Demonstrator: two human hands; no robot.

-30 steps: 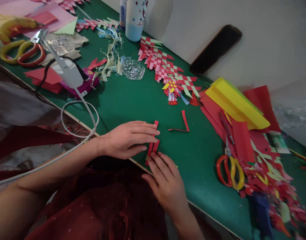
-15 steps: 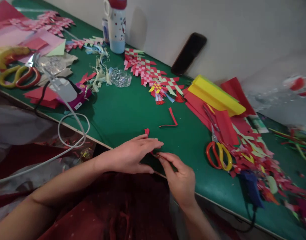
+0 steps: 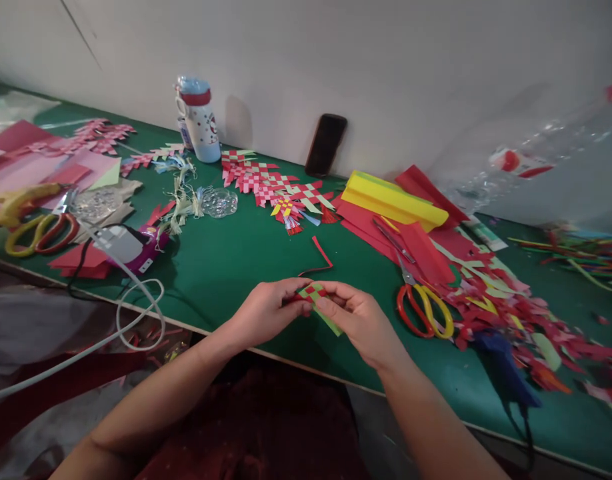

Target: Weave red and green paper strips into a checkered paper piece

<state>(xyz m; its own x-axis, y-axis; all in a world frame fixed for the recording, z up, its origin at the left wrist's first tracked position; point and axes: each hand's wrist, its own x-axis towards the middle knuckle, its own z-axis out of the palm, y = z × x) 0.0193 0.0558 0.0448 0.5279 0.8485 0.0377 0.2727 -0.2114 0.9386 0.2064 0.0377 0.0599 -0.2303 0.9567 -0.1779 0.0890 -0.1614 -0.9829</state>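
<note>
Woven paper [image 3: 315, 292] red-green checked; tabletop [image 3: 226, 257] dark green.

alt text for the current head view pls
Left hand and right hand hold a small red and green woven piece at the edge of a green table. Beyond it lies a bent red strip; scissors lie to the right, and a phone leans against the wall.

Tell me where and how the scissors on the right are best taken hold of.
Probably by the handle loops, with the right hand coming from the near side of the green table: the scissors lie with their loops toward the person, the blade end pointing away among red paper. That hand is nearest, though it holds the woven paper piece.
</note>
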